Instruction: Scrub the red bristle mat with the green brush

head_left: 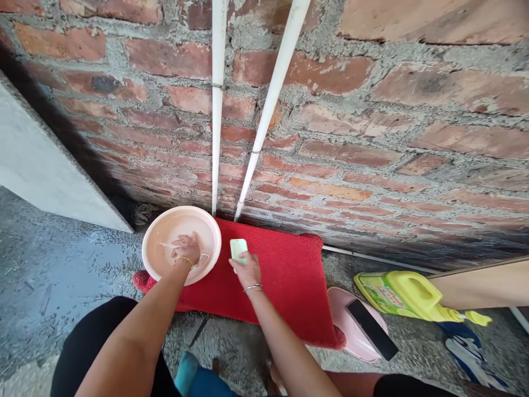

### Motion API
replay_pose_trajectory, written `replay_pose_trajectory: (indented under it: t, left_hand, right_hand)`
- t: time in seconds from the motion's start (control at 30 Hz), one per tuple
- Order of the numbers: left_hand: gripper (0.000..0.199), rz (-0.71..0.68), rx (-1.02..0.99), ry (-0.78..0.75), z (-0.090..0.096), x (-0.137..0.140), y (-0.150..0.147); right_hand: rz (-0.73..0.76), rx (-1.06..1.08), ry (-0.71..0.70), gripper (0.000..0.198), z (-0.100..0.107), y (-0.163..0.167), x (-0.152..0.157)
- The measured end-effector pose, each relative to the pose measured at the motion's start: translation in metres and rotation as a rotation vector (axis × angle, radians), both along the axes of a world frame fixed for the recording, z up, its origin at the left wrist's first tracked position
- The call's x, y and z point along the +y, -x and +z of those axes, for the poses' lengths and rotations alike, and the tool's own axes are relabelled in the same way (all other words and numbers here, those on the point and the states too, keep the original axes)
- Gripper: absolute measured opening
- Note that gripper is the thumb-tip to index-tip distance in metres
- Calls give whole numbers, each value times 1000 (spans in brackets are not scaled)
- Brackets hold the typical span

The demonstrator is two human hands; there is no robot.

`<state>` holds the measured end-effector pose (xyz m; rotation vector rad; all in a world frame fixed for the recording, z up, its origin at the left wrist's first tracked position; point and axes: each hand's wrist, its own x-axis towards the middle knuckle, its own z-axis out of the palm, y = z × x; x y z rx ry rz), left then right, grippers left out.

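over cloth [295,281], green block [238,247] points lengthwise at wall [330,146].

the right hand [247,270] hides part of the pale green object [238,247]; the top edge crops white pipes [217,110].

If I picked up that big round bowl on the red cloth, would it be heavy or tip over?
The bowl would probably feel heavy, because there seems to be water around the left hand. It might slosh if tilted, since its top is wide open. Pushing it could rumple the red cloth, which looks soft.
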<state>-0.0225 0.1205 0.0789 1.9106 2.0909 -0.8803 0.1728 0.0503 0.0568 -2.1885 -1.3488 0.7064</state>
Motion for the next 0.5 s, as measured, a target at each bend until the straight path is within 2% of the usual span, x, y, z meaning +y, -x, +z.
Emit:
replay_pose_trajectory:
  t: [0.13, 0.23, 0.37, 0.5]
  left_hand:
    - [126, 54, -60, 37, 3, 2, 0]
    - [128, 53, -63, 44, 3, 3, 1]
    - [127, 50, -51, 54, 6, 3, -1]
    - [121, 36, -24, 52, 9, 2, -2]
  right_hand:
    - [119, -13, 100, 24, 6, 53, 10]
    - [210, -66, 108, 24, 9, 55, 11]
    - [216, -133, 83, 23, 6, 16, 8]
    - [20, -164, 50, 24, -5, -53, -4]
